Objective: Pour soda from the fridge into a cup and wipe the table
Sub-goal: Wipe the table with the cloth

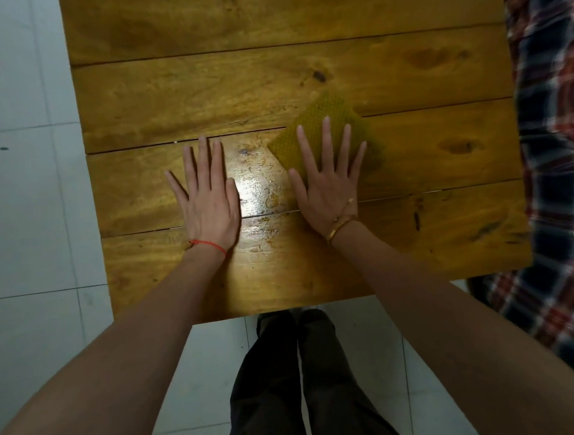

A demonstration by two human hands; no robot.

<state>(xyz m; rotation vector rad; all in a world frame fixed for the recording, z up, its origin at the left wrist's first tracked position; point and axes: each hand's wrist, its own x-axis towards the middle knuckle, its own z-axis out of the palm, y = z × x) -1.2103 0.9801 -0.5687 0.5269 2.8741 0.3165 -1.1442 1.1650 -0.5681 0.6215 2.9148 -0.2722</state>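
Observation:
A wooden plank table [203, 88] fills the upper middle of the head view. My left hand [207, 198] lies flat on it, fingers straight and spread, palm down. My right hand [330, 177] presses flat on a yellow textured cloth [326, 114], fingers straight and spread over its near half. Between the two hands the wood shines with a wet, glossy patch [260, 188]. No cup or soda is in view.
White tiled floor [19, 200] lies left of and below the table. A red, blue and white checked fabric [556, 133] runs along the table's right edge. My legs in dark trousers [302, 384] stand at the near edge.

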